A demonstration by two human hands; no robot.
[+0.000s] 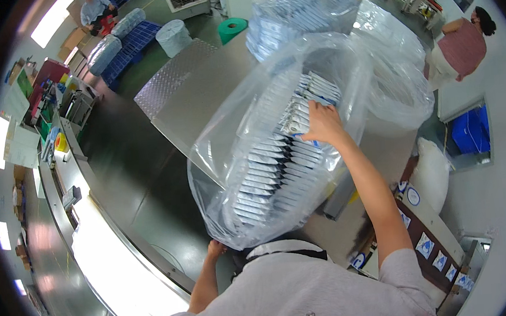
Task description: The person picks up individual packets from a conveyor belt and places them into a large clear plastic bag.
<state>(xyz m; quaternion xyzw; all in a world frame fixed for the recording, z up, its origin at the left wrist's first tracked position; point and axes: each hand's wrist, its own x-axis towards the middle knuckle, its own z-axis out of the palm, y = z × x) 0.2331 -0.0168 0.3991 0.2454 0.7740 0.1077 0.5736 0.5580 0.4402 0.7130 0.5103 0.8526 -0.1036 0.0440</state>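
Note:
A large clear plastic bag (221,211) lies gaping in front of me, with rows of small flat white packets (257,175) stacked on edge inside. My right hand (324,122) reaches into it from the right. Its thumb and fingers are bent round a bunch of white packets (294,118) with blue marks at the far end of the rows; part of the grip is hidden behind the hand. At the bag's near left edge, my left hand (215,249) is closed on the plastic, low beside my body.
Another bag of bluish packets (301,14) stands behind on the metal table (222,71). A green roll (232,29) is near its far edge. To the left runs a bright lit conveyor (116,270). One person (464,46) stands at right; another (98,13) sits far left.

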